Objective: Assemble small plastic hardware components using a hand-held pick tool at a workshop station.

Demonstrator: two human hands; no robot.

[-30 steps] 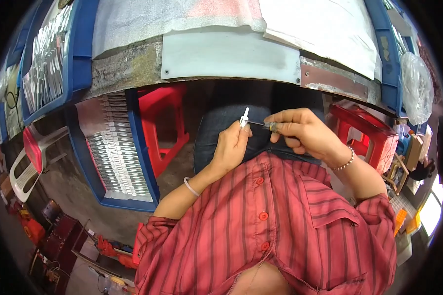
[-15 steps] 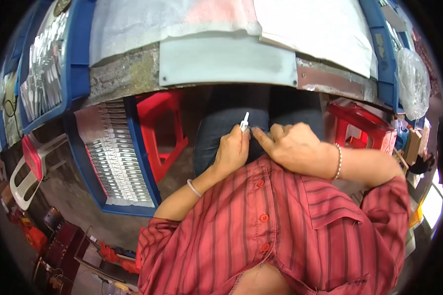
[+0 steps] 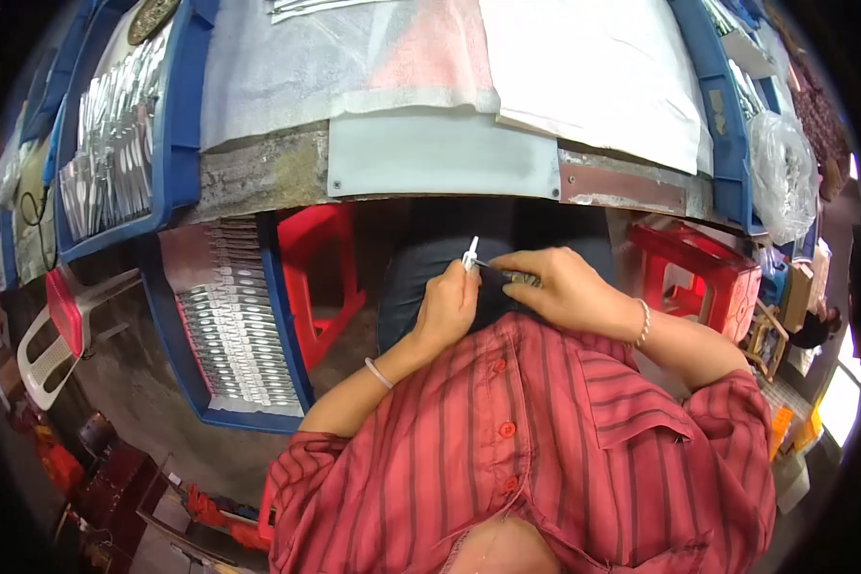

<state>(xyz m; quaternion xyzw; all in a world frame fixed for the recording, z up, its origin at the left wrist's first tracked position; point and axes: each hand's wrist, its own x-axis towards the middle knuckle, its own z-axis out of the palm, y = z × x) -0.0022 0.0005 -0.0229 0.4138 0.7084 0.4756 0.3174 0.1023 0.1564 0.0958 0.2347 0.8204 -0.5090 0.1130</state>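
Note:
Above my lap, my left hand (image 3: 446,308) is closed around a small white and silver pointed piece (image 3: 471,254), its narrow tip sticking up past the thumb. My right hand (image 3: 582,295) grips a slim dark-handled tool (image 3: 524,278) between thumb and fingers. The tool's thin shaft points left and meets the piece near my left fingertips; whether it goes into it, I cannot tell. My fingers hide the lower part of the piece.
Ahead is a worktable edge with a pale plate (image 3: 440,153) and white cloth (image 3: 584,77). Blue trays of silvery metal pieces stand at upper left (image 3: 115,143) and lower left (image 3: 234,335). Red stools (image 3: 320,287) flank my legs. A clear plastic bag (image 3: 781,177) hangs at right.
My right hand has turned and lowered slightly, its fingers now stretched along the dark tool, which has come into view. The left hand still holds the piece. The view has shifted, showing more table.

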